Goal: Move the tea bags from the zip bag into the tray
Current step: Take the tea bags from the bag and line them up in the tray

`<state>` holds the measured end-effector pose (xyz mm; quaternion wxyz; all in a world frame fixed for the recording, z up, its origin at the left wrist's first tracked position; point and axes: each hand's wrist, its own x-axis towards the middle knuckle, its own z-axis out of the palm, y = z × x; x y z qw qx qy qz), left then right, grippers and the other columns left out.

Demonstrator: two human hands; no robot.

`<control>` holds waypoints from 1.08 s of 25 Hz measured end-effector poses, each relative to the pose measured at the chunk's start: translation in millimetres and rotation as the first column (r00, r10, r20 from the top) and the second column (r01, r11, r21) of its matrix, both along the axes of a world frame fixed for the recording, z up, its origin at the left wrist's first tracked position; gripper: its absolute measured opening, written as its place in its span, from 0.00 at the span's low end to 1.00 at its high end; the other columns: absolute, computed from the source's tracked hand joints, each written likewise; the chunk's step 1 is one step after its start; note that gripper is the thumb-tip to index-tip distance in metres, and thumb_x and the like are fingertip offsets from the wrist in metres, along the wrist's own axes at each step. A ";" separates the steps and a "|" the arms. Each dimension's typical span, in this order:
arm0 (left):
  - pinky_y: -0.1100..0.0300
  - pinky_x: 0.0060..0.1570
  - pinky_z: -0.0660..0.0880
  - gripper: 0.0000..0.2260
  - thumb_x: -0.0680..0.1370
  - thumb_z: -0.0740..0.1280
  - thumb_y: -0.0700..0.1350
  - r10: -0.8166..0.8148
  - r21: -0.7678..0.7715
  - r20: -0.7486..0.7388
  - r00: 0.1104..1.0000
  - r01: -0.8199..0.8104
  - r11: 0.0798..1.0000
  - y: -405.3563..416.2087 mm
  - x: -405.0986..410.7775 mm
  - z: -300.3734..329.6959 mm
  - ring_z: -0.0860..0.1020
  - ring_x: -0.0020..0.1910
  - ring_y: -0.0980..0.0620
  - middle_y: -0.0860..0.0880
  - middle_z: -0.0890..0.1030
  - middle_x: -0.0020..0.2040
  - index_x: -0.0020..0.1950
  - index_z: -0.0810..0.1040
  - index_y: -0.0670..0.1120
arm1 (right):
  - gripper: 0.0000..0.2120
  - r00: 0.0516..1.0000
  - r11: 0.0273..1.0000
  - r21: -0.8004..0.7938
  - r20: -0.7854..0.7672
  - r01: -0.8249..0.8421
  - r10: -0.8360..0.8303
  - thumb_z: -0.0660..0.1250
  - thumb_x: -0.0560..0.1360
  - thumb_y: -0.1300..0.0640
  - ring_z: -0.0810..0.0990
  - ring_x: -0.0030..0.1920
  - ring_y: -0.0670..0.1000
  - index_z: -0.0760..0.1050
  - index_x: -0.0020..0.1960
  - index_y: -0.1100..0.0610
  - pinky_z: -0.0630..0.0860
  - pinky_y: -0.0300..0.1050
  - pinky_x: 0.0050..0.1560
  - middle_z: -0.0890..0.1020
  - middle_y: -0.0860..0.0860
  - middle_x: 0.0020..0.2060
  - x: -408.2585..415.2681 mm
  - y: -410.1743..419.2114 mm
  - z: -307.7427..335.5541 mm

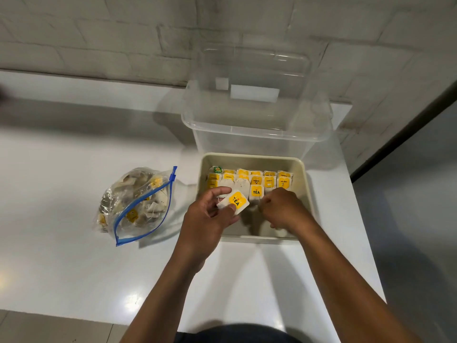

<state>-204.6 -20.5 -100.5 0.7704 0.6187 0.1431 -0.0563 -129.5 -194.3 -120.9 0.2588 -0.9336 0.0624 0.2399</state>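
Note:
A cream tray (305,184) stands on the white table, with several tea bags (269,181) bearing yellow tags lined up in rows at its far end. My left hand (207,219) pinches one tea bag (235,201) with a yellow TEA tag over the tray's near left part. My right hand (284,209) reaches into the tray with curled fingers at the front row; what its fingertips touch is hidden. The clear zip bag (134,203) with a blue zipper lies open to the left of the tray, with several tea bags still inside.
A large clear plastic box (254,112) with its lid stands right behind the tray against the brick wall. The white table (74,157) ends just right of the tray, beside a grey floor. A dark blur shows at the far left edge.

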 end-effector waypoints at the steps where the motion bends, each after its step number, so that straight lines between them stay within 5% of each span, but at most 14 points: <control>1: 0.55 0.49 0.82 0.14 0.78 0.68 0.32 0.005 0.007 -0.002 1.000 -0.005 1.000 2.7 -0.8 -0.7 0.84 0.52 0.47 0.43 0.84 0.54 0.59 0.79 0.46 | 0.08 1.000 1.000 -0.026 -0.002 -0.016 0.016 0.62 0.73 0.50 0.82 0.38 0.55 0.78 0.43 0.53 0.79 0.44 0.40 0.82 0.51 0.39 -1.0 1.0 -2.6; 5: 0.56 0.48 0.82 0.13 0.78 0.68 0.32 0.004 0.015 -0.008 1.000 -0.004 1.000 9.0 -4.7 -3.8 0.84 0.52 0.47 0.45 0.85 0.53 0.59 0.80 0.45 | 0.07 0.995 0.990 -0.128 0.070 -0.059 0.068 0.63 0.78 0.57 0.75 0.40 0.53 0.79 0.45 0.55 0.63 0.37 0.31 0.80 0.50 0.41 -8.7 2.3 -8.0; 10: 0.54 0.50 0.82 0.12 0.78 0.68 0.33 -0.029 0.027 -0.018 0.999 0.029 0.999 7.3 -8.1 -4.9 0.84 0.53 0.48 0.46 0.85 0.53 0.58 0.80 0.46 | 0.13 0.985 0.994 -0.060 0.141 -0.089 0.097 0.63 0.80 0.52 0.80 0.58 0.53 0.81 0.62 0.50 0.70 0.38 0.51 0.82 0.49 0.59 -8.9 4.7 -12.9; 23: 0.52 0.51 0.82 0.12 0.78 0.68 0.33 -0.035 0.020 -0.015 0.999 0.035 0.999 8.1 -8.1 -6.1 0.84 0.54 0.47 0.47 0.85 0.52 0.57 0.80 0.46 | 0.11 0.981 0.990 -0.106 0.156 -0.097 0.112 0.63 0.78 0.50 0.82 0.48 0.52 0.84 0.50 0.49 0.79 0.45 0.51 0.85 0.48 0.47 -5.4 3.3 -15.4; 27: 0.47 0.53 0.81 0.12 0.74 0.72 0.43 0.018 0.211 0.043 0.999 -0.027 0.977 2.7 -2.7 -8.9 0.84 0.50 0.47 0.55 0.84 0.49 0.55 0.79 0.57 | 0.09 0.970 0.989 0.145 0.243 -0.029 -0.007 0.64 0.78 0.50 0.82 0.46 0.45 0.84 0.47 0.46 0.79 0.43 0.47 0.85 0.40 0.45 -16.5 -4.5 11.4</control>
